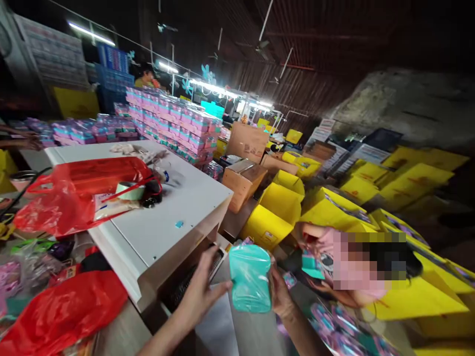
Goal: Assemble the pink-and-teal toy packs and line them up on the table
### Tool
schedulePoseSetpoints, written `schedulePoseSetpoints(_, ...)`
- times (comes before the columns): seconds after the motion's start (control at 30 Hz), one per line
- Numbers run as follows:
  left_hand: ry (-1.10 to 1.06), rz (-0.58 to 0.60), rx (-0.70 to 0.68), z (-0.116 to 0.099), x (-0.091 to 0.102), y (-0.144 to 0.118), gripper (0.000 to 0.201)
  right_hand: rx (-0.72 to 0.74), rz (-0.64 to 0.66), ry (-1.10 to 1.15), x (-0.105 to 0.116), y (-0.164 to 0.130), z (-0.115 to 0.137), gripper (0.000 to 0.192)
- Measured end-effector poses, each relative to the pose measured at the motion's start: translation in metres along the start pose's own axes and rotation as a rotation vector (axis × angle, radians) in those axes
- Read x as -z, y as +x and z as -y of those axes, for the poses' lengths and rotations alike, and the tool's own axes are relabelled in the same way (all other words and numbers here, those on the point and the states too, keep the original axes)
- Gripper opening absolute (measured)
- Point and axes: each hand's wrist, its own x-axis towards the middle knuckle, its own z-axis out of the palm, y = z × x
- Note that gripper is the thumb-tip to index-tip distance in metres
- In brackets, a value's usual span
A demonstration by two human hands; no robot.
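Observation:
I hold a teal plastic-wrapped pack (250, 278) upright in front of me. My right hand (281, 295) grips its right edge from behind. My left hand (200, 291) is spread at its left side, fingertips touching the pack's lower left edge. Just left of my hands stands a white machine (156, 232) with a dark slot in its front. Below the pack lies a pale worktop (256, 336).
Red plastic bags (70, 193) and a tape roll (130, 190) lie on the machine's top. Another red bag (63, 311) sits at lower left. Stacks of pink and teal packs (174, 123) stand behind. Yellow cartons (274, 212) and brown boxes (243, 180) fill the right, where a person (352, 269) crouches.

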Motion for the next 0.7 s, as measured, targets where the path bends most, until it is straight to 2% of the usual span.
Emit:
schedulePoseSetpoints(0.03, -0.144, 0.112, 0.065, -0.002, -0.022, -0.007, 0.094, -0.005, -0.02, 0.026, 0.003, -0.012, -0.008, 0.046)
schedulePoseSetpoints(0.1, -0.344, 0.229, 0.208, -0.004, -0.057, -0.021, 0.12, 0.002, -0.051, 0.09, 0.011, -0.034, -0.02, 0.051)
schedulePoseSetpoints(0.17, -0.421, 0.241, 0.302, -0.004, -0.079, -0.033, 0.13, 0.037, -0.086, 0.132, 0.022, -0.054, -0.028, 0.05)
schedulePoseSetpoints(0.23, -0.426, 0.249, 0.351, -0.005, -0.092, -0.042, 0.127, 0.084, -0.149, 0.158, 0.037, -0.071, -0.035, 0.051)
schedulePoseSetpoints(0.37, -0.34, 0.231, 0.418, -0.003, -0.099, -0.053, 0.117, 0.143, -0.375, 0.081, 0.068, -0.098, -0.04, 0.047)
schedulePoseSetpoints(0.43, -0.295, 0.202, 0.455, -0.001, -0.097, -0.054, 0.108, 0.171, -0.403, -0.057, 0.077, -0.11, -0.036, 0.05)
schedulePoseSetpoints(0.5, -0.272, 0.237, 0.476, 0.002, -0.095, -0.053, 0.096, 0.212, -0.31, -0.294, 0.08, -0.12, -0.03, 0.063)
schedulePoseSetpoints(0.57, -0.23, 0.363, 0.495, 0.005, -0.095, -0.053, 0.089, 0.23, -0.182, -0.588, 0.078, -0.13, -0.024, 0.082)
schedulePoseSetpoints(0.63, -0.148, 0.531, 0.484, 0.009, -0.097, -0.055, 0.091, 0.206, -0.105, -0.816, 0.072, -0.138, -0.021, 0.099)
schedulePoseSetpoints(0.7, -0.099, 0.672, 0.457, 0.013, -0.103, -0.061, 0.102, 0.165, -0.087, -0.976, 0.065, -0.146, -0.021, 0.108)
